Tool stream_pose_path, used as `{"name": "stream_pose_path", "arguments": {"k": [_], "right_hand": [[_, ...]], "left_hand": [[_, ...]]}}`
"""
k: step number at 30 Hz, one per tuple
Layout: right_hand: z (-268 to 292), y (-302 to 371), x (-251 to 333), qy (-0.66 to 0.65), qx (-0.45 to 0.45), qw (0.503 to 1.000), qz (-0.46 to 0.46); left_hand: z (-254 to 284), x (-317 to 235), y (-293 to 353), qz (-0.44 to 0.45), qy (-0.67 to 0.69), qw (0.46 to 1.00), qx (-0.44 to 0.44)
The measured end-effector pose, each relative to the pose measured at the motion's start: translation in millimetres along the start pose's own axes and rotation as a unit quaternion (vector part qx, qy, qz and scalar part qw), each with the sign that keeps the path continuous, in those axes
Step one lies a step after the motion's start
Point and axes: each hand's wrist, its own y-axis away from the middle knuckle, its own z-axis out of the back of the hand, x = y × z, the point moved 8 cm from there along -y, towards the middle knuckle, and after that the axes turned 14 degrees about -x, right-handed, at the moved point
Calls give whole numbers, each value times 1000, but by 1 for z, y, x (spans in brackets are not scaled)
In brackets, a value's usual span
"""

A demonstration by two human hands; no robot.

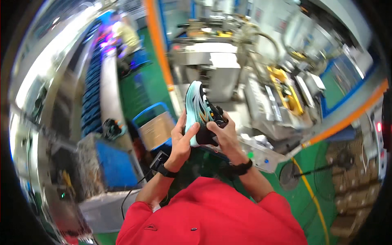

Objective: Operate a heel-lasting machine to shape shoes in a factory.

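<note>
Between my two hands I hold up a sneaker (196,110), toe pointing away, turned so its side faces up. Its thick sole is pale mint and white; the upper is black with grey and orange marks. My left hand (182,136) grips the sole side near the heel, thumb lying on it. On the collar side, my right hand (224,134) is closed on the black heel part, thumb pressed on the upper. The fingers beneath the shoe are hidden. Dark bands circle both wrists.
Left, a conveyor (108,81) runs away beside dark blue rollers, with another shoe (112,129) near its close end. A blue-framed chair (155,130) stands ahead left. Machinery (216,61) and a yellow tray (286,90) lie ahead. A person (125,38) sits far left; a fan (290,175) stands right.
</note>
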Motion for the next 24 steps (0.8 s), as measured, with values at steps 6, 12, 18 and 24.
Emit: {"name": "stream_pose_path", "arguments": {"k": [6,12,18,24], "right_hand": [[215,-36,-5,-29,-272,962,8],[329,-11,33,-1,-441,894,78],[370,33,74,27,-535,835,129],[386,6,108,153,-586,788,109]], "left_hand": [[-175,132,-30,181,-34,972,148],[-296,213,-123,149,-239,944,170],[-346,338,-227,5,-453,888,81],[-323,340,-270,-7,-499,866,23]]}}
